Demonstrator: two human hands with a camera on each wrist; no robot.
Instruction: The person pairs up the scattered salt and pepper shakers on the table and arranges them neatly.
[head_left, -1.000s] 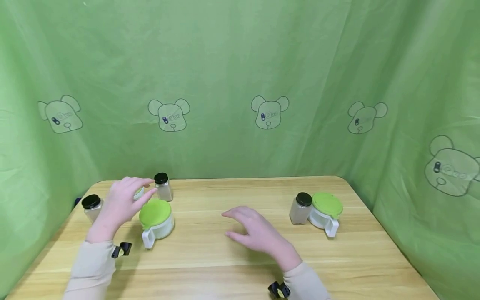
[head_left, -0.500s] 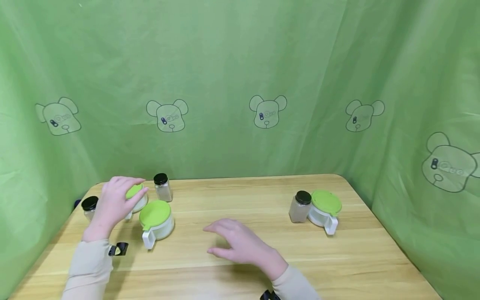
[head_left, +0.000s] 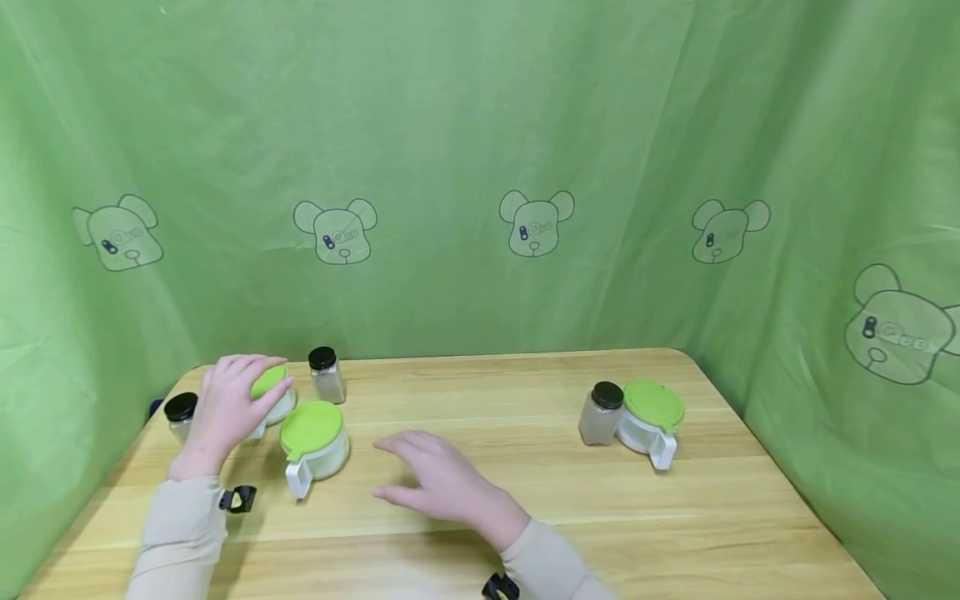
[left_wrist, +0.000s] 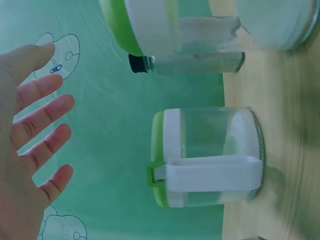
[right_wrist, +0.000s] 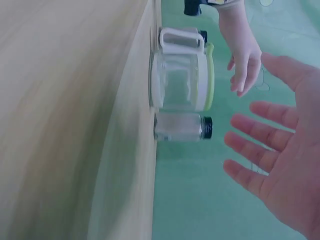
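Note:
My left hand [head_left: 228, 407] hangs over the table's left side, overlapping a rear glass jar with a green lid [head_left: 268, 382] and white handle. In the left wrist view its fingers [left_wrist: 46, 120] are spread, apart from the upright handled jar [left_wrist: 207, 145]. A second green-lidded jar [head_left: 313, 442], with its white handle turned toward me, stands in front of the first. My right hand [head_left: 442, 483] hovers to the right of this front jar, thumb and fingers parted. The right wrist view shows that hand [right_wrist: 287, 145] holding nothing, with a handled jar [right_wrist: 180, 80] beyond it.
Black-capped clear bottles stand at the far left [head_left: 181, 410] and behind the left jars [head_left: 328, 379]. On the right, another black-capped bottle [head_left: 600, 415] stands close beside a third green-lidded jar [head_left: 652, 408]. A green curtain [head_left: 435, 125] surrounds the wooden table [head_left: 495, 400].
My right hand has moved left across the table toward the front left jar. My left hand has shifted slightly left, uncovering more of the rear jar. The jars and bottles stay in place.

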